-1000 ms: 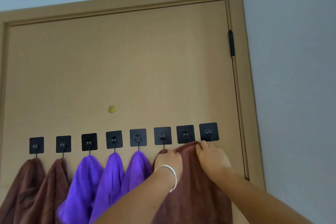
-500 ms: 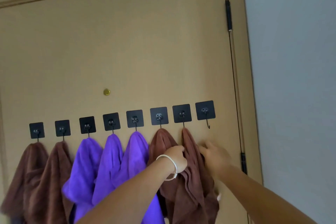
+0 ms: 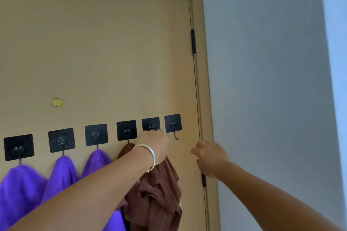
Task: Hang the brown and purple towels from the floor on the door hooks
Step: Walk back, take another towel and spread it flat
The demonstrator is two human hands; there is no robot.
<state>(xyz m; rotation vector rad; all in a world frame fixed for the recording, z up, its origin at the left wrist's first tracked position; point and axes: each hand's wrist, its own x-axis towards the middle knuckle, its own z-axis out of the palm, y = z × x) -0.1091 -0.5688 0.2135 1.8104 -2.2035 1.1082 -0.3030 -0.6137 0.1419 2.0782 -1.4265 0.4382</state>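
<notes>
one hook left bare, the row nearly full

three purple towels hang bunched from the hooks at the left of the view: the first purple towel (image 3: 20, 189), a second purple towel (image 3: 61, 172) and a third purple towel (image 3: 96, 159), each drawn to a soft peak under its hook. to their right a brown towel (image 3: 157, 197) hangs in loose crumpled folds from the fourth hook (image 3: 126, 130) and up toward the fifth hook (image 3: 151, 124). the left hand (image 3: 155, 146), a pale bracelet (image 3: 148, 155) at its wrist, is clenched around the brown cloth right at the fifth hook, which it partly covers; whether the cloth is already seated there cannot be told. the right hand (image 3: 208, 157) is released, fingers loosely curled, holding nothing, just beside the door's edge. the last hook (image 3: 175, 131) is bare, its thin wire curl clear against the door (image 3: 112, 52).

as a judgement, the task is close to its end: this brown towel is being settled, and one hook may want one more towel. the floor is out of view, so what remains there is unknown.

the towels look plush and matte, heavy enough to sag. the hooks are flat black square pads with thin metal wire. the door is smooth tan, with a small brass disc (image 3: 57, 102).
</notes>
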